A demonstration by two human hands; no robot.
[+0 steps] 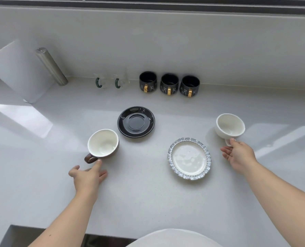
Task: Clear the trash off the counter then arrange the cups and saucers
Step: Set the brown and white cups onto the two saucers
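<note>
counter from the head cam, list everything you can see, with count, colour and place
black cups: 3, black with gold handles, row at the back wall
glass cups: 2, clear with green handles, left of the black cups
black saucer: 1, black, centre
white saucer: 1, white with blue-grey rim, right of centre
brown cup: 1, brown outside, white inside, left of the black saucer
white cup: 1, white, far right
metal cylinder: 1, silver, back left
counter: 1, pale grey
hands: left touching the brown cup's handle; right pinching the white cup's handle
</note>
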